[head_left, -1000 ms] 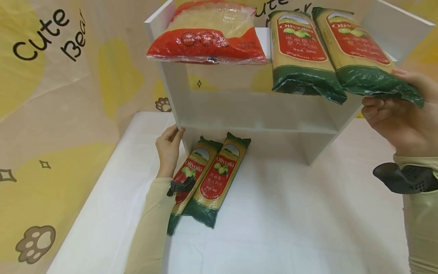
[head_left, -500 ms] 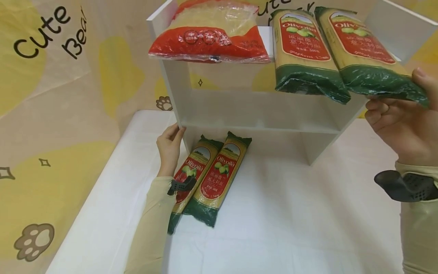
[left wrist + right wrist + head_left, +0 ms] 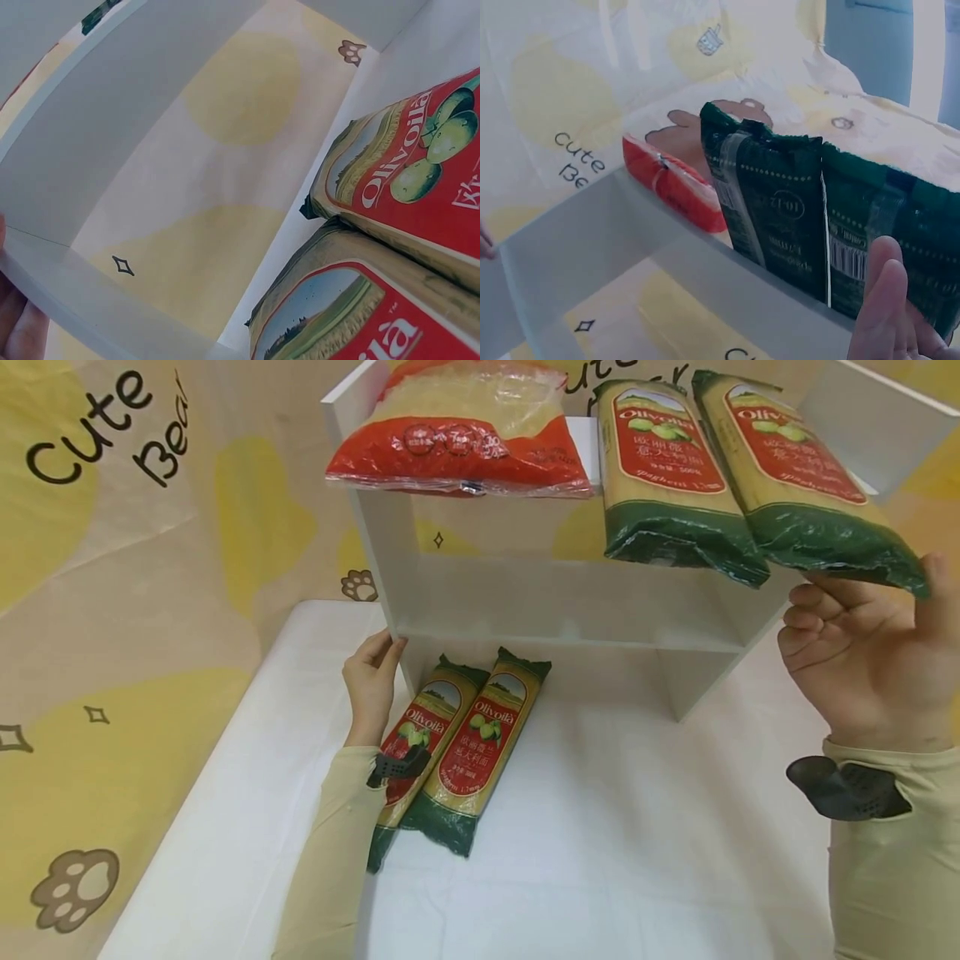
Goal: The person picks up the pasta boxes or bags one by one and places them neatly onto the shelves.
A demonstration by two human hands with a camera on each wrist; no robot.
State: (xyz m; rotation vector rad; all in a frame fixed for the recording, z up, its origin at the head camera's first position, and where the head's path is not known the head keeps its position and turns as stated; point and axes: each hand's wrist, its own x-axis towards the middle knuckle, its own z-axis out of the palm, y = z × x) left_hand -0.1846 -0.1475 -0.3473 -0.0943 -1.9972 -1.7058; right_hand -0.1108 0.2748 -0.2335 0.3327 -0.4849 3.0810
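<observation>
My left hand [image 3: 369, 683] grips the left upright of the white shelf [image 3: 570, 602], thumb at its front edge; part of this hand shows at the left wrist view's lower left. My right hand [image 3: 873, 652] holds the green front end of the rightmost spaghetti pack [image 3: 798, 460] on the top board, fingers underneath and thumb at the corner. In the right wrist view, fingertips [image 3: 885, 277] lie against that pack's green underside. Beside it is another spaghetti pack [image 3: 663, 460]. Both packs stick out past the board's front edge.
A red bag of pale dry food [image 3: 465, 435] lies at the top board's left. Two more spaghetti packs [image 3: 483, 735] lie on the white tabletop [image 3: 637, 843], partly under the shelf near my left forearm. A patterned cloth [image 3: 150, 568] hangs behind.
My right hand has shifted slightly down and left, its thumb moving from the pack's upper side toward the front corner. The pack's front corner has moved slightly. My left hand stays put.
</observation>
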